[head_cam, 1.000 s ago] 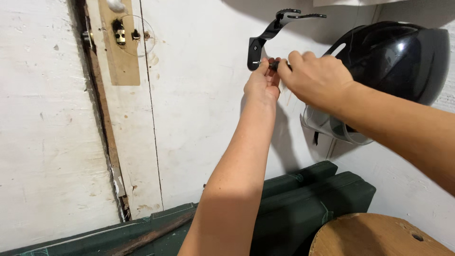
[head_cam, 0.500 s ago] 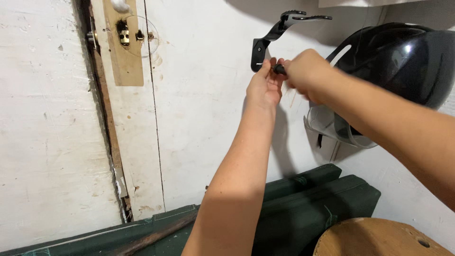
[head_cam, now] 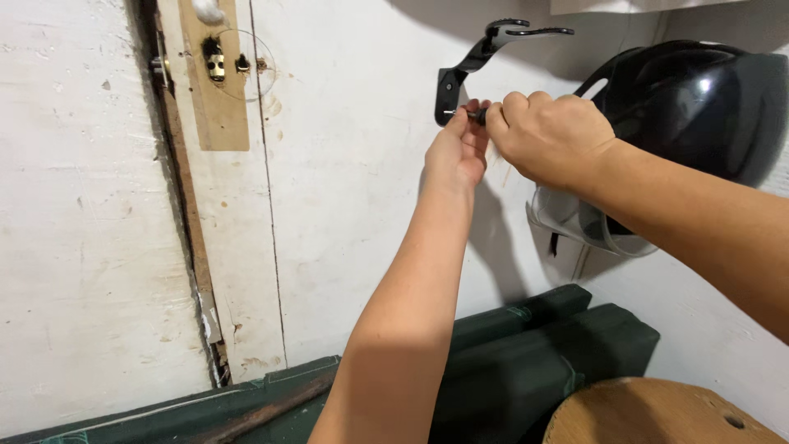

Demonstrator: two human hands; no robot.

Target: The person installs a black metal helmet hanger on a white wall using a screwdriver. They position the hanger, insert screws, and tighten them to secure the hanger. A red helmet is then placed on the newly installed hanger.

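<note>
While both hands are meeting at the foot of the black metal bracket [head_cam: 468, 70], the left hand [head_cam: 456, 152] is reaching up with fingertips pinching a small dark fastener [head_cam: 475, 115] right at the bracket's base plate. The right hand [head_cam: 546, 136] is curling into a loose fist just beside it, thumb and forefinger closing on the same fastener; can't tell if it's a screw or a tool tip, too small and mostly covered. The two hands are touching each other there.

The bracket is sitting flat against the white painted wall [head_cam: 353, 181], one piece, bent, its arm angling up and right to a flat curved end. The wall paint is looking rough, scuffed and stained.

Right of the hands, one glossy black helmet [head_cam: 699, 103] with a clear visor is hanging against the wall. Upper left, one bare wooden strip [head_cam: 215, 90] is carrying a brass fitting inside a scribed circle. Beside it a dark vertical gap is running down the wall.

Below, dark green padded cases [head_cam: 542, 353] are leaning against the wall, and one round wooden stool top [head_cam: 649, 411] with a hole is showing at the bottom right.
</note>
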